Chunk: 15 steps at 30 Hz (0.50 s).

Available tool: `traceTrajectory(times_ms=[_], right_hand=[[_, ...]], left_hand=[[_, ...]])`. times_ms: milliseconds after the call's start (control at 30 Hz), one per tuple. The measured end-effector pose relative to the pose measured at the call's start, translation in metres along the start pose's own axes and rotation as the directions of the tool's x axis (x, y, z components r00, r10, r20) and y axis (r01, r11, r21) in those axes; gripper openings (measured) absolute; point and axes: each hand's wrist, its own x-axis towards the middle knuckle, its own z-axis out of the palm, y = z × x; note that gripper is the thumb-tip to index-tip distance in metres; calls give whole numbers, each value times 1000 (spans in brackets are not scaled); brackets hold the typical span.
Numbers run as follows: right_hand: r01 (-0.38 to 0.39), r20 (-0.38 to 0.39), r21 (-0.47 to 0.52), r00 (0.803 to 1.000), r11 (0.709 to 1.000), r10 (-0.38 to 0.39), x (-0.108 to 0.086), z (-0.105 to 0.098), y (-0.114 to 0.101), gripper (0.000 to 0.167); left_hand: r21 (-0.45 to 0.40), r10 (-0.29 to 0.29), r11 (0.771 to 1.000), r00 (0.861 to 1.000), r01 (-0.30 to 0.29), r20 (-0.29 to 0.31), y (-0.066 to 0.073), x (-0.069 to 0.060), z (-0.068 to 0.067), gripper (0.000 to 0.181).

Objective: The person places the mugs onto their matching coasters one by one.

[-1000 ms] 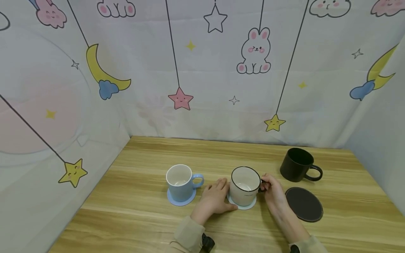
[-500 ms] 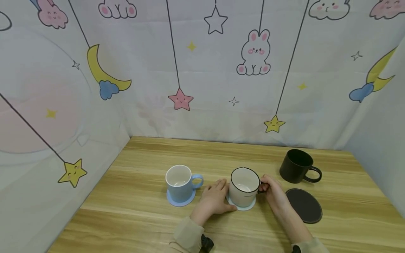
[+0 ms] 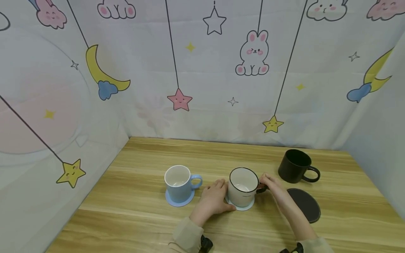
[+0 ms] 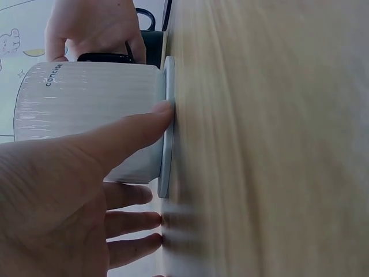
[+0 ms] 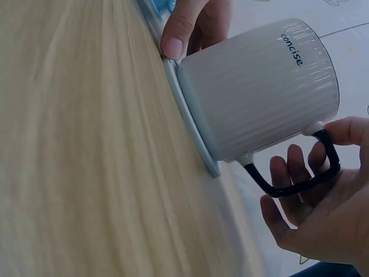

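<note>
Blue mug [image 3: 178, 191] is sitting on a blue coaster [image 3: 181, 203]; left hand [image 3: 215, 199] is lying relaxed, fingers extended, thumb touching the rim of a pale coaster [image 3: 245, 208]; white mug [image 3: 239, 196] is standing upright on that coaster, between both hands; right hand [image 3: 271, 184] is touching its black handle [image 5: 282, 191], fingers loosely spread about it; black mug [image 3: 291, 169] is standing on the wooden table [image 3: 126, 211], behind a black coaster [image 3: 305, 205]

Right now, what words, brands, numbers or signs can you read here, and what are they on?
"concise": on the white mug, readable in both wrist views; too small in the head view.
None seen on the blue mug, black mug or backdrop, which shows only drawings.
</note>
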Motion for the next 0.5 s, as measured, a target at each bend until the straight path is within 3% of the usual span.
traceTrajectory(times_ms=[167,267,500], right_hand=[[-22,-2,-100,1000,995,22,-15,7,-35,21],[1,-18,-164,1000,986,-4,-16,8,-39,19],[56,-121,-358,987,932,-106,-21,11,-45,12]], left_hand=[[-21,-23,1000,1000,23,-14,3,-1,-2,87],[-16,-26,1000,999,25,-29,4,-3,-5,86],[-29,-38,999,998,37,-58,7,-5,-10,88]])
